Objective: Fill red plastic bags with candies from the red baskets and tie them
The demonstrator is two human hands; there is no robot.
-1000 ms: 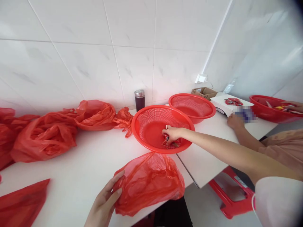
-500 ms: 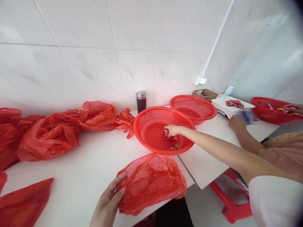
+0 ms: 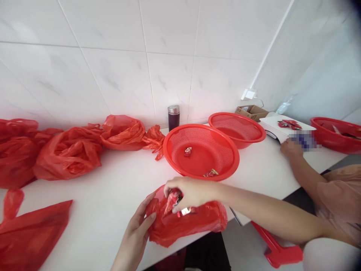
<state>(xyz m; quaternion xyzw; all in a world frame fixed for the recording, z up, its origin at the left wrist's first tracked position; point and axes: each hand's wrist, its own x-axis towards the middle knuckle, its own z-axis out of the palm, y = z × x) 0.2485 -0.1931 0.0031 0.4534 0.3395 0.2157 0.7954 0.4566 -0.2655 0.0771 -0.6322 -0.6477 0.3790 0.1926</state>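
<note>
My left hand point(image 3: 138, 226) pinches the left edge of a thin red plastic bag point(image 3: 194, 222) lying at the table's front edge. Over that bag is my right hand point(image 3: 187, 192), its fingers closed around red-wrapped candies point(image 3: 172, 199); a shiny wrapper shows below the palm. Just behind stands a red mesh-sided basket point(image 3: 201, 160). Inside it, one small wrapped candy point(image 3: 188, 151) lies toward the left and another gold-and-red wrapped piece point(image 3: 211, 173) sits near the front rim.
Stuffed red bags point(image 3: 70, 154) line the wall at left; a flat red bag point(image 3: 36, 237) lies in front. Behind the basket are a dark flask point(image 3: 173, 117) and a second basket point(image 3: 239, 126). At right, a co-worker's hand point(image 3: 291, 148) is beside a white scale point(image 3: 303, 130) bearing packets.
My right hand has come out of the basket with candies and moved toward me, over the red bag. Fewer candies lie in the basket. My left hand keeps its hold on the bag.
</note>
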